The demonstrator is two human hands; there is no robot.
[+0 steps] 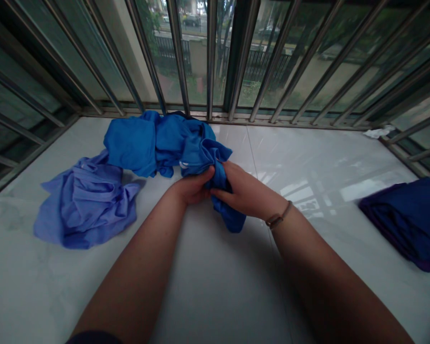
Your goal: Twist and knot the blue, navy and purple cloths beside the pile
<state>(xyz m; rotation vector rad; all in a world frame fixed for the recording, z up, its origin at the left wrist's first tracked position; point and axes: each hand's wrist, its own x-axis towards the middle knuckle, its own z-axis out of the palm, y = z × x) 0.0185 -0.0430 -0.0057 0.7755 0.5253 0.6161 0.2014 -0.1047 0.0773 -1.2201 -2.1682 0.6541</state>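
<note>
A crumpled bright-blue garment (186, 138) lies along the far side of the white tiled surface, its near right end lifted and bunched up. My left hand (196, 186) grips that bunched cloth from the left, thumb on top. From the right, my right hand (240, 186) closes around the same blue fabric, and a loose end hangs below it. The garment's exact kind cannot be made out from its folds. Left of it rests a heap of lavender-blue cloth (89, 200), close to the blue garment's left end and touched by neither hand.
A folded dark navy garment (408, 220) lies at the far right. Metal window bars (210, 62) rise behind the tiled ledge and along both sides. A small white scrap (379, 132) sits in the back right corner.
</note>
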